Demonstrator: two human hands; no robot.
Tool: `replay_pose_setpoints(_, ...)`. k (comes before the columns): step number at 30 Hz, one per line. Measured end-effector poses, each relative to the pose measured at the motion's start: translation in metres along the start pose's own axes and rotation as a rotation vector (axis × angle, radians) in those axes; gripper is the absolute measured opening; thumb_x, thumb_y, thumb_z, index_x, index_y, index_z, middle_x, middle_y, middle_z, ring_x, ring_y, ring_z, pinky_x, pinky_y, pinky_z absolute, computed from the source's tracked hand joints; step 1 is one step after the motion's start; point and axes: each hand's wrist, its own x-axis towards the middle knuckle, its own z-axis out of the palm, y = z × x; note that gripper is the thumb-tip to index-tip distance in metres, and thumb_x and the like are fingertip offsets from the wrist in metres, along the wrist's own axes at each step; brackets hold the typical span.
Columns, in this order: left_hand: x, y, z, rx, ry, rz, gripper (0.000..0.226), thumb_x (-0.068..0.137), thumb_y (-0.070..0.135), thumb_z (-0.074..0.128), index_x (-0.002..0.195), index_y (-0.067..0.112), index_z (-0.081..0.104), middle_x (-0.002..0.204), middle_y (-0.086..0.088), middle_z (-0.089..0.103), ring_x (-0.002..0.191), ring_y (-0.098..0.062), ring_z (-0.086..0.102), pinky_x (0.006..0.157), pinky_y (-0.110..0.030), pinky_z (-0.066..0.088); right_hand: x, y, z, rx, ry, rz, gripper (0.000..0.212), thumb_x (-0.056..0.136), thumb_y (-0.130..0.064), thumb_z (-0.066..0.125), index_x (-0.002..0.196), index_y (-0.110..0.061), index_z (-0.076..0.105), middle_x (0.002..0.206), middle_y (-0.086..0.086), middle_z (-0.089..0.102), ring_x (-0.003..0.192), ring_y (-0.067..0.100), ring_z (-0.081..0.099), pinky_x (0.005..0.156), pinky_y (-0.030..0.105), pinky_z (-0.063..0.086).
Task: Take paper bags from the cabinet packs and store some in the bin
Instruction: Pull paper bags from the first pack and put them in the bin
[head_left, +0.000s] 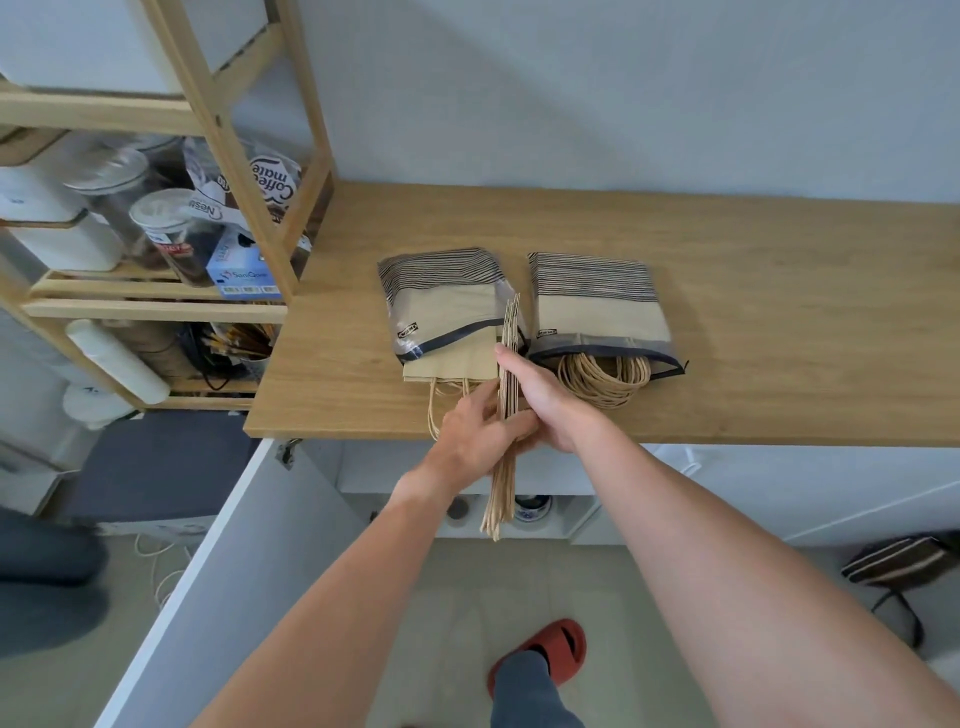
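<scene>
Two clear plastic packs of tan paper bags with dark stripes lie on the wooden countertop (727, 291). The left pack (441, 301) has bags sliding out of its open end; the right pack (597, 306) shows coiled twine handles at its mouth. A thin stack of flat paper bags (509, 332) stands on edge between the packs, over the counter's front edge, with twine handles hanging below. My right hand (545, 400) grips the stack from the right. My left hand (478, 431) pinches it from the left. No bin is in view.
A wooden shelf rack (249, 171) with jars, a creamer bag and boxes stands at the left. A white cabinet door (218, 571) swings open below the counter. My foot in a red slipper (550, 649) is on the floor. A striped bag (898, 561) lies at the right.
</scene>
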Motion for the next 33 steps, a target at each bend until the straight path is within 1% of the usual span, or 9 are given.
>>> replay_pose_setpoints(4,-0.003,-0.007,-0.006,-0.219,-0.036,-0.042,0.036,0.097,0.039,0.052,0.133,0.035,0.055,0.114,0.006,0.071,0.103,-0.018,0.067,0.077,-0.047,0.057,0.000,-0.003,0.001,-0.004,0.004,0.001,0.088,0.068,-0.085,0.054,0.138,-0.031,0.055,0.131,0.012,0.063,0.107,0.038,0.065,0.084,0.064,0.054)
replay_pose_setpoints(7,0.001,-0.003,-0.003,-0.279,0.041,-0.095,0.039,0.103,0.040,0.036,0.125,0.019,0.060,0.114,-0.002,0.070,0.105,-0.025,0.067,0.075,-0.050,0.058,0.002,-0.005,0.000,0.023,0.008,0.010,0.086,0.072,-0.084,0.053,0.139,-0.030,0.053,0.129,0.012,0.065,0.102,0.037,0.068,0.085,0.065,0.053)
replay_pose_setpoints(12,0.012,-0.002,0.000,-0.116,0.166,0.023,0.040,0.104,0.038,0.038,0.106,0.007,0.064,0.071,-0.007,0.065,0.067,-0.024,0.064,0.076,-0.046,0.057,0.002,-0.004,0.000,0.033,0.026,0.002,0.078,0.084,-0.079,0.046,0.146,-0.033,0.044,0.137,0.009,0.060,0.098,0.033,0.069,0.086,0.056,0.055)
replay_pose_setpoints(15,0.014,0.000,0.000,-0.092,0.191,0.049,0.042,0.102,0.039,0.044,0.122,0.007,0.063,0.097,-0.013,0.070,0.095,-0.033,0.068,0.088,-0.047,0.055,0.004,-0.004,0.000,0.029,0.025,0.010,0.083,0.081,-0.082,0.047,0.147,-0.032,0.044,0.143,0.010,0.055,0.106,0.034,0.066,0.085,0.054,0.055)
replay_pose_setpoints(19,0.016,0.005,-0.005,-0.057,0.213,0.098,0.033,0.103,0.030,0.043,0.124,0.013,0.061,0.093,-0.003,0.072,0.090,-0.020,0.070,0.081,-0.044,0.058,0.005,0.000,-0.004,0.091,0.002,0.013,0.076,0.084,-0.079,0.046,0.132,-0.021,0.060,0.121,0.015,0.069,0.096,0.035,0.071,0.077,0.049,0.059)
replay_pose_setpoints(24,0.022,0.001,-0.017,0.102,0.284,0.160,0.050,0.091,0.000,0.033,0.132,0.022,0.050,0.071,0.005,0.055,0.080,-0.020,0.049,0.074,-0.034,0.041,0.012,0.003,-0.009,0.125,-0.012,0.024,0.074,0.080,-0.079,0.051,0.125,-0.022,0.065,0.114,0.013,0.073,0.102,0.036,0.069,0.089,0.059,0.054)
replay_pose_setpoints(27,0.023,0.001,-0.017,0.088,0.244,0.156,0.030,0.099,0.025,0.049,0.128,0.020,0.057,0.097,0.008,0.060,0.099,-0.016,0.055,0.086,-0.031,0.044,0.012,0.002,-0.007,0.119,-0.011,0.035,0.082,0.078,-0.080,0.052,0.136,-0.023,0.057,0.123,0.013,0.068,0.107,0.035,0.066,0.093,0.059,0.051)
replay_pose_setpoints(29,0.022,0.001,-0.015,0.067,0.224,0.158,0.040,0.095,0.040,0.058,0.131,0.021,0.055,0.113,0.008,0.056,0.112,-0.010,0.048,0.094,-0.030,0.040,0.012,0.002,-0.006,0.115,-0.003,0.032,0.089,0.076,-0.082,0.052,0.146,-0.027,0.046,0.139,0.013,0.057,0.114,0.036,0.062,0.094,0.059,0.050)
replay_pose_setpoints(33,0.021,-0.001,-0.013,0.042,0.237,0.173,0.031,0.098,0.031,0.055,0.128,0.021,0.055,0.102,0.013,0.057,0.100,-0.006,0.053,0.084,-0.019,0.040,0.015,0.004,-0.009,0.132,-0.024,0.025,0.087,0.076,-0.083,0.050,0.139,-0.024,0.055,0.130,0.013,0.064,0.111,0.035,0.064,0.093,0.058,0.052)
